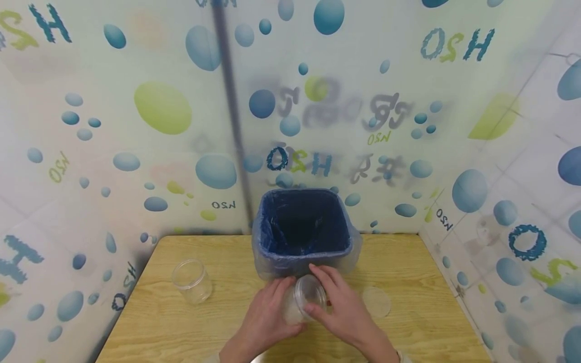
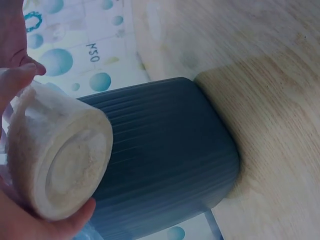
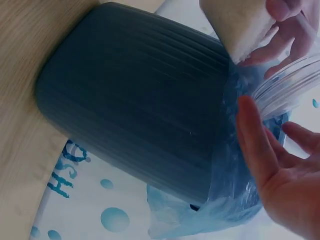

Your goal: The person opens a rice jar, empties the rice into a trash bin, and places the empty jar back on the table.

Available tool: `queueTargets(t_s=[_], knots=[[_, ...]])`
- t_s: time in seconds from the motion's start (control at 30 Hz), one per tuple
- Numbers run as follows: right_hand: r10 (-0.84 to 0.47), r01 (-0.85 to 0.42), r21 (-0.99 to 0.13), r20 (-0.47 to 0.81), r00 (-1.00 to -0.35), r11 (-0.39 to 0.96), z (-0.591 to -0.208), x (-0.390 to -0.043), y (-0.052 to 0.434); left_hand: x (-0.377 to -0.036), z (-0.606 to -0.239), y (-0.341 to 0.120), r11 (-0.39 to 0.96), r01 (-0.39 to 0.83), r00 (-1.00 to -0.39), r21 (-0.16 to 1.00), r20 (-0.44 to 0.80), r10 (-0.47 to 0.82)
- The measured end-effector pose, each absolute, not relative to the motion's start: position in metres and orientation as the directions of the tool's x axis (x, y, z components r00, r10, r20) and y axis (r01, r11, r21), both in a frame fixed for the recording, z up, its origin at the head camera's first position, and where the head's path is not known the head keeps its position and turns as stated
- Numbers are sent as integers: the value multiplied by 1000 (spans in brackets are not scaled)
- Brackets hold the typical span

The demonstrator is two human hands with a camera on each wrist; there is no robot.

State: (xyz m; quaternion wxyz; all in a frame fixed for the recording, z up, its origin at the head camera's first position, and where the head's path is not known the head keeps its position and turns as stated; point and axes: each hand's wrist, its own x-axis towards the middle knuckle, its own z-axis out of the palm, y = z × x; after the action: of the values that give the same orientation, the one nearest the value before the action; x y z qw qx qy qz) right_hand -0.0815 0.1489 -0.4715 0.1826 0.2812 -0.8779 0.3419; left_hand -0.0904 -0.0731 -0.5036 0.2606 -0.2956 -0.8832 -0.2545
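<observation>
Head view, count: two hands, two clear jars, one round lid (image 1: 376, 301), one blue bin (image 1: 304, 229) with a plastic liner, all on one wooden table (image 1: 181, 327).
Head view, held jar: the jar (image 1: 305, 300) lies tilted between both hands, just before the bin, near the middle of the table.
Head view, fingers: the left hand (image 1: 268, 315) curls around the jar body; the right hand (image 1: 338, 302) curls over its mouth.
Head view, other: the second jar (image 1: 191, 281) stands near the left edge; the lid lies toward the right edge.
Left wrist view: the jar (image 2: 57, 157) bottom faces the camera, white powder coats the inside; fingers (image 2: 15, 82) grip its sides; the hand is cut off.
Right wrist view: the rim of the jar (image 3: 287, 82) sits between the fingers (image 3: 255, 140); the liner (image 3: 230, 190) is partly hidden by the palm.
</observation>
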Motion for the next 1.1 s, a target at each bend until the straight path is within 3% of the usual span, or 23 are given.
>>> queueTargets(t_s=[0.3, 0.67, 0.87, 1.1], knots=[[-321, -517, -452, 442, -838, 727, -467, -80, 140, -92, -504, -72, 754, 626, -660, 199, 649, 377], [-377, -569, -462, 445, -812, 680, -467, -81, 143, -91, -504, -74, 763, 613, -688, 207, 615, 386], [-451, -629, -457, 445, -774, 628, -464, -83, 148, -93, -505, -75, 744, 636, -667, 205, 631, 396], [-572, -754, -354, 498, -652, 553, -464, -86, 155, -94, -506, -78, 741, 639, -675, 204, 610, 415]])
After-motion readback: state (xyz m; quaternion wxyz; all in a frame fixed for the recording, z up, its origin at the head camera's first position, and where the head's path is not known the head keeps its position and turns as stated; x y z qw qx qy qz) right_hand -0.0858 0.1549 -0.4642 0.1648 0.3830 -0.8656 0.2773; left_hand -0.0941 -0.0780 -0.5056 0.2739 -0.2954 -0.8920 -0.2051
